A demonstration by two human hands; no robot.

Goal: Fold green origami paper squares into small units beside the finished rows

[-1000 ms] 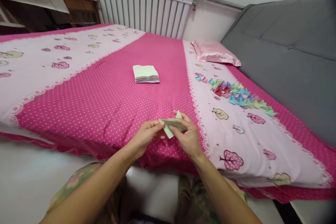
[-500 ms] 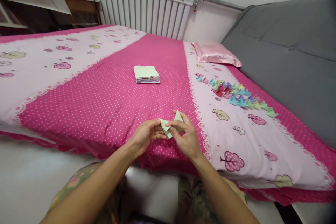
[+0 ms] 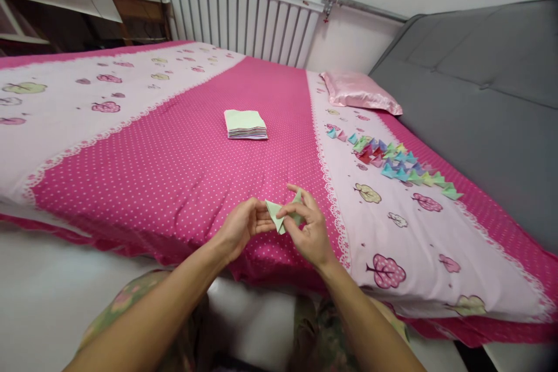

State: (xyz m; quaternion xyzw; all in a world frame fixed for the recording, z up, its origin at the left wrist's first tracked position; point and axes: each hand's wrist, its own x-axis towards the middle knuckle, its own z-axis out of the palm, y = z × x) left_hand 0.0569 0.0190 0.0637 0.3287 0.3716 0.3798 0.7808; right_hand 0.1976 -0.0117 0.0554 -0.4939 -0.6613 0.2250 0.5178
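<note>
A folded green paper (image 3: 276, 215) was pinched from both sides by the fingers of the left hand (image 3: 239, 231) and right hand (image 3: 308, 235), well nearer than the paper stack (image 3: 245, 124).

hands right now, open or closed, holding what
Left hand: closed, fingertips pinching the left edge of the green folded paper.
Right hand: closed, pinching the same paper from the right.

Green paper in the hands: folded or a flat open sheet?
Folded: the green paper is a small pointed wedge, smaller than the flat paper stack, pinched between left hand and right hand.
</note>
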